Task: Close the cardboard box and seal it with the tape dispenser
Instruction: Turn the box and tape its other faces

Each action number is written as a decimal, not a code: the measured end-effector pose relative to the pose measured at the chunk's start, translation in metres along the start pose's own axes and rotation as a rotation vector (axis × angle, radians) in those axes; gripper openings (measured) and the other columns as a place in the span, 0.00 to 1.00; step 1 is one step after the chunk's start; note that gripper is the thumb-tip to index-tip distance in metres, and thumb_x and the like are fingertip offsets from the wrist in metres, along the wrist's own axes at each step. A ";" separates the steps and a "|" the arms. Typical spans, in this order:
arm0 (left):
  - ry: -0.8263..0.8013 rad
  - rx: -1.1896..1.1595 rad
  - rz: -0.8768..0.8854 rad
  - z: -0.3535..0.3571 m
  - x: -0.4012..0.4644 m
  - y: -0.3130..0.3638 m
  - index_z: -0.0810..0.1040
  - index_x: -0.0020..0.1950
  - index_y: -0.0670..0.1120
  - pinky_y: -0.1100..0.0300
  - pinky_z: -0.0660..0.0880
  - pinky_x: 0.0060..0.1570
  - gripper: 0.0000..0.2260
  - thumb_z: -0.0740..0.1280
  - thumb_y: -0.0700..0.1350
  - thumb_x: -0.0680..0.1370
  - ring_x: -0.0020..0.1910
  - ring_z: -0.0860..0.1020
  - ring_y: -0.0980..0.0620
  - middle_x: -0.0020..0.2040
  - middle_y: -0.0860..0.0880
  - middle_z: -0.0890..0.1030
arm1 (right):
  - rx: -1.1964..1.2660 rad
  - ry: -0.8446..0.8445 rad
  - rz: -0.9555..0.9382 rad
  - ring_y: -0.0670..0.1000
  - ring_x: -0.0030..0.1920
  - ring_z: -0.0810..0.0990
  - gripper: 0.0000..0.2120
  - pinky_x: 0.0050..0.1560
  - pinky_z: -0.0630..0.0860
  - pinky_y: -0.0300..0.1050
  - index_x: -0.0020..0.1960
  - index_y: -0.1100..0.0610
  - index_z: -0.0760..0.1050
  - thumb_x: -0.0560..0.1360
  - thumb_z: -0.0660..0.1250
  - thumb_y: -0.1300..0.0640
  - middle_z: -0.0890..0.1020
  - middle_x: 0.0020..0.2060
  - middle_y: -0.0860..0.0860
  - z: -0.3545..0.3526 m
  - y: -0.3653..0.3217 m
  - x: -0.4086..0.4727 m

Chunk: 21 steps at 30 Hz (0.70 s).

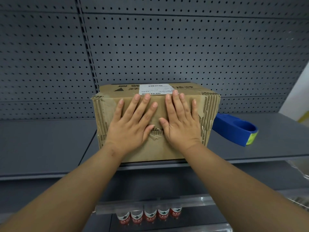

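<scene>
Both flat hands (133, 122) atop closed cardboard box (209, 111).

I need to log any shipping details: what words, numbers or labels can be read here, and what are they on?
White shipping label on the brown cardboard box: barcodes and small print, too small to read.
Black characters printed on the box top: upside down and blurred, unreadable.
Red-labelled bottles on the lower shelf: white lettering, too blurred to read.
Blue tape dispenser: no text visible.
</scene>
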<state>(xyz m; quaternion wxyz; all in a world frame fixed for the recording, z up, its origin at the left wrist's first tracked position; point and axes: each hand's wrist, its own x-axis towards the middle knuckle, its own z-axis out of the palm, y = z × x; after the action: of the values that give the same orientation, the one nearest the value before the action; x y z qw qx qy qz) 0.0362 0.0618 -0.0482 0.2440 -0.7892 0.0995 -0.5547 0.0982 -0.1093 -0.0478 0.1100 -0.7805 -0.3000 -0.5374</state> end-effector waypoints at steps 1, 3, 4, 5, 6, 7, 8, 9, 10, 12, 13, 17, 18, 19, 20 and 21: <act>0.000 0.000 0.000 0.000 0.000 -0.001 0.54 0.77 0.47 0.44 0.48 0.71 0.28 0.53 0.57 0.80 0.76 0.47 0.46 0.77 0.45 0.44 | 0.021 0.004 -0.004 0.43 0.73 0.33 0.28 0.73 0.33 0.47 0.74 0.50 0.30 0.80 0.37 0.42 0.29 0.72 0.44 -0.004 0.002 0.000; 0.000 0.008 0.003 -0.001 0.000 -0.003 0.54 0.76 0.47 0.43 0.48 0.70 0.28 0.53 0.57 0.80 0.76 0.47 0.46 0.77 0.45 0.45 | 0.033 0.006 0.005 0.43 0.73 0.32 0.28 0.72 0.32 0.48 0.74 0.49 0.30 0.79 0.37 0.41 0.29 0.72 0.44 -0.012 0.012 -0.002; 0.002 0.012 0.005 -0.001 0.000 -0.003 0.54 0.76 0.47 0.43 0.48 0.70 0.28 0.53 0.57 0.80 0.76 0.47 0.46 0.77 0.45 0.45 | 0.031 0.000 0.017 0.43 0.73 0.32 0.28 0.72 0.32 0.47 0.74 0.49 0.30 0.79 0.37 0.41 0.29 0.72 0.43 -0.015 0.019 -0.003; 0.003 0.015 0.006 -0.002 -0.001 -0.003 0.54 0.76 0.47 0.43 0.48 0.70 0.28 0.53 0.57 0.80 0.76 0.47 0.46 0.77 0.45 0.45 | 0.024 -0.007 0.022 0.43 0.73 0.32 0.28 0.72 0.31 0.47 0.74 0.49 0.30 0.79 0.37 0.41 0.29 0.72 0.43 -0.017 0.025 -0.004; 0.004 0.018 0.007 -0.002 -0.002 -0.002 0.55 0.76 0.47 0.44 0.48 0.70 0.28 0.54 0.57 0.80 0.76 0.47 0.46 0.78 0.45 0.45 | 0.012 -0.012 0.015 0.43 0.73 0.33 0.28 0.72 0.31 0.47 0.74 0.49 0.30 0.79 0.37 0.41 0.30 0.73 0.43 -0.017 0.029 -0.006; 0.004 0.023 0.008 -0.002 -0.003 -0.002 0.55 0.76 0.47 0.44 0.49 0.70 0.28 0.54 0.57 0.80 0.76 0.47 0.46 0.78 0.45 0.46 | -0.006 -0.014 0.001 0.43 0.73 0.33 0.28 0.72 0.31 0.47 0.74 0.49 0.31 0.79 0.38 0.41 0.30 0.73 0.43 -0.015 0.031 -0.008; 0.004 0.027 0.008 -0.001 -0.003 -0.001 0.55 0.76 0.47 0.44 0.49 0.71 0.28 0.54 0.57 0.80 0.76 0.48 0.46 0.78 0.45 0.46 | -0.024 -0.013 -0.015 0.43 0.74 0.34 0.28 0.73 0.32 0.48 0.75 0.49 0.32 0.80 0.38 0.41 0.31 0.73 0.43 -0.012 0.033 -0.009; 0.002 0.028 0.007 -0.001 -0.004 0.001 0.55 0.76 0.46 0.44 0.48 0.71 0.28 0.54 0.57 0.80 0.76 0.48 0.46 0.78 0.45 0.46 | -0.036 -0.008 -0.029 0.43 0.74 0.35 0.28 0.73 0.32 0.48 0.75 0.49 0.33 0.80 0.39 0.42 0.32 0.74 0.44 -0.010 0.034 -0.010; -0.003 0.028 0.006 -0.001 -0.004 0.002 0.55 0.76 0.46 0.44 0.48 0.71 0.28 0.54 0.57 0.80 0.76 0.47 0.46 0.78 0.45 0.46 | -0.039 -0.002 -0.038 0.43 0.74 0.35 0.28 0.73 0.33 0.48 0.75 0.50 0.33 0.80 0.39 0.42 0.32 0.74 0.44 -0.009 0.034 -0.010; -0.013 0.029 0.000 -0.002 -0.003 0.001 0.54 0.76 0.46 0.44 0.47 0.71 0.28 0.53 0.57 0.80 0.76 0.47 0.46 0.78 0.45 0.46 | -0.004 0.011 -0.035 0.43 0.74 0.35 0.28 0.73 0.33 0.48 0.75 0.49 0.33 0.80 0.39 0.42 0.32 0.74 0.43 -0.012 0.034 -0.006; -0.016 0.032 -0.002 -0.002 -0.002 0.000 0.54 0.76 0.46 0.43 0.47 0.71 0.28 0.53 0.57 0.80 0.76 0.47 0.46 0.78 0.45 0.46 | 0.025 0.021 -0.028 0.43 0.74 0.35 0.28 0.73 0.33 0.47 0.75 0.49 0.32 0.80 0.39 0.42 0.32 0.73 0.43 -0.015 0.034 -0.005; -0.017 0.061 0.014 -0.003 -0.003 -0.001 0.55 0.76 0.46 0.43 0.48 0.71 0.28 0.54 0.57 0.80 0.76 0.48 0.45 0.77 0.44 0.48 | 0.041 0.056 -0.034 0.43 0.74 0.35 0.28 0.73 0.33 0.48 0.75 0.49 0.32 0.80 0.40 0.42 0.32 0.73 0.43 -0.023 0.043 -0.008; -0.016 0.065 0.014 -0.004 -0.005 0.000 0.55 0.76 0.46 0.43 0.49 0.71 0.28 0.55 0.57 0.80 0.76 0.49 0.45 0.77 0.44 0.49 | 0.013 0.043 -0.050 0.43 0.74 0.35 0.28 0.73 0.33 0.48 0.75 0.49 0.32 0.80 0.39 0.42 0.32 0.74 0.43 -0.022 0.047 -0.008; -0.014 0.067 0.011 -0.005 -0.006 0.002 0.56 0.76 0.46 0.43 0.49 0.71 0.28 0.55 0.57 0.79 0.76 0.49 0.45 0.77 0.44 0.49 | -0.020 0.027 -0.072 0.43 0.74 0.36 0.28 0.73 0.33 0.48 0.75 0.50 0.33 0.80 0.39 0.42 0.32 0.74 0.44 -0.021 0.049 -0.008; -0.015 0.072 0.006 -0.006 -0.007 0.003 0.56 0.76 0.46 0.43 0.49 0.70 0.28 0.55 0.57 0.79 0.76 0.49 0.45 0.77 0.44 0.49 | -0.041 0.011 -0.085 0.43 0.74 0.36 0.28 0.73 0.33 0.48 0.75 0.50 0.33 0.80 0.39 0.42 0.33 0.74 0.44 -0.020 0.050 -0.008; -0.018 0.078 0.001 -0.007 -0.007 0.003 0.55 0.76 0.46 0.43 0.49 0.70 0.28 0.55 0.57 0.79 0.76 0.49 0.45 0.77 0.45 0.49 | -0.036 0.000 -0.079 0.43 0.74 0.36 0.28 0.73 0.33 0.47 0.75 0.50 0.33 0.80 0.39 0.42 0.35 0.75 0.45 -0.020 0.049 -0.007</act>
<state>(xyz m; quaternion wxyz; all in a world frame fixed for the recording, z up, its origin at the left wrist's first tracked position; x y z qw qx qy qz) 0.0281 0.0600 -0.0535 0.2759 -0.7838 0.0760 -0.5511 0.1095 -0.1603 -0.0384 0.0745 -0.7698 -0.3207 -0.5467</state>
